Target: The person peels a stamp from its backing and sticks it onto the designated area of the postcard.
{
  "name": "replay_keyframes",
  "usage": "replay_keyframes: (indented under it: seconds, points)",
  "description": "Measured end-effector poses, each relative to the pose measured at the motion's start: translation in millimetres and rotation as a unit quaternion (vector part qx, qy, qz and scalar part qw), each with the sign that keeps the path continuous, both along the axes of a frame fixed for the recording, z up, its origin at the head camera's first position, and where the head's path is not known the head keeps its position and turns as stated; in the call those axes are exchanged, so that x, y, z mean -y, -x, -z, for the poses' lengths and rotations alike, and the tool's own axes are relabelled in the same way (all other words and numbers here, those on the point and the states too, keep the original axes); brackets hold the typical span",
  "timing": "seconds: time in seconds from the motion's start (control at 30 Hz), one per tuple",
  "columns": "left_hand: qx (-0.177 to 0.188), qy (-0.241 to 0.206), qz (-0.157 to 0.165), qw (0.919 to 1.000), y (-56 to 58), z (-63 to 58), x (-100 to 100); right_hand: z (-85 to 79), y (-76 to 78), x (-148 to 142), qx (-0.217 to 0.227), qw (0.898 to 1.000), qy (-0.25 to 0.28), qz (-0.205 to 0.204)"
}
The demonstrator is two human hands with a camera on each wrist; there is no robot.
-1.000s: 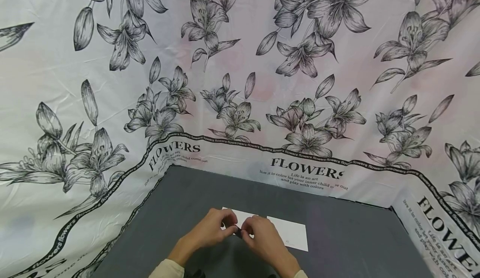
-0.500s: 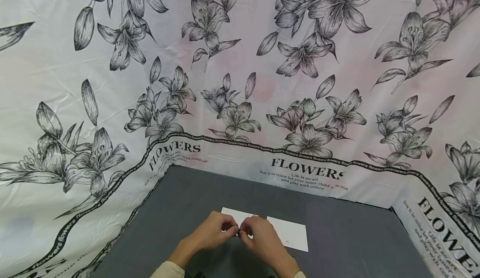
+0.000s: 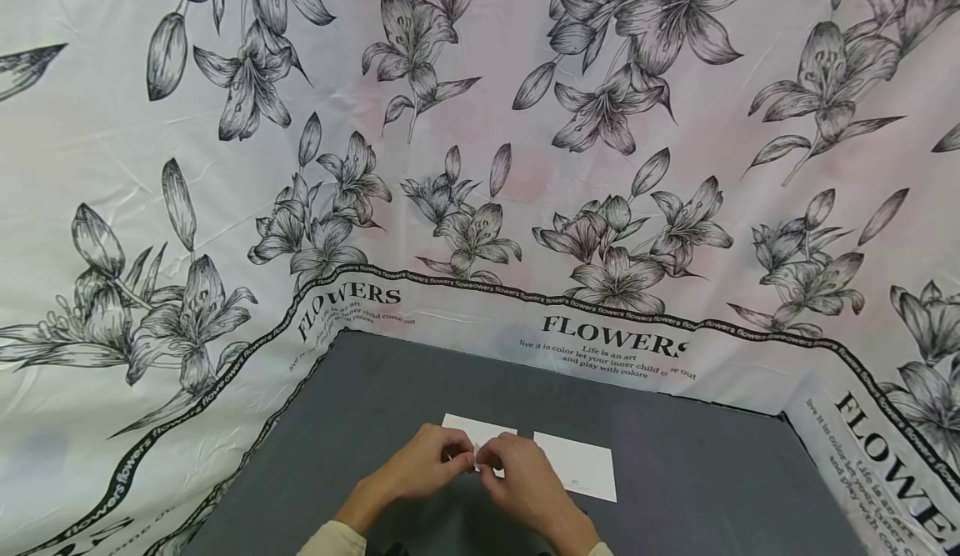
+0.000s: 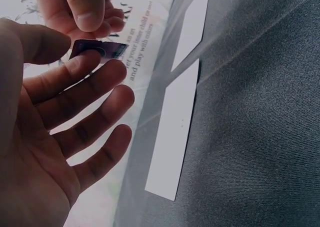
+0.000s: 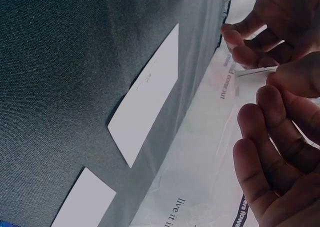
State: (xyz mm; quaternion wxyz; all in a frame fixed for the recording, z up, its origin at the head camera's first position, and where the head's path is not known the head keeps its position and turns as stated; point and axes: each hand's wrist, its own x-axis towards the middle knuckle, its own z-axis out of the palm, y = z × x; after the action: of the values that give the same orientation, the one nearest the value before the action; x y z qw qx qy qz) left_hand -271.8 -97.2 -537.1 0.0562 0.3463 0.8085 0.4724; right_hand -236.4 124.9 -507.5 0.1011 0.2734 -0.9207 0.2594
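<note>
Left hand and right hand pinch, equally near, a small purple slip between them, seen against the left white card, its long axis unclear.

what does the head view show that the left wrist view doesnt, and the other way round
Only the head view shows the cream sleeves and the backs of both hands together, the left hand and the right hand.

Only the left wrist view shows the left palm and the dark purple face of the small piece at the fingers.

Both show the two hands close together, two white cards, the grey table and the printed curtain.
</note>
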Motion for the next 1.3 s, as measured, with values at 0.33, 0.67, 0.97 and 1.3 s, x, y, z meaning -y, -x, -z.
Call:
replay_keyframes:
  seconds: [0.33,0.67,0.97,1.3]
  points:
    - [-0.005,0.012,-0.008,0.9999,0.0,-0.9,-2.0,-1.3,0.4,1.2,0.0,1.0,-0.011,0.011]
    - [-0.01,0.014,-0.013,0.9998,-0.8,-1.5,-1.3,0.6,-1.6,0.5,-0.007,1.0,0.008,-0.002]
    - [-0.018,0.012,-0.01,0.9997,-1.1,0.6,-1.0,2.3,-1.7,0.4,-0.001,1.0,0.023,-0.007]
    - [-0.016,0.013,-0.008,0.9998,-1.4,1.0,-0.7,6.3,0.2,2.5,0.013,1.0,0.016,0.013]
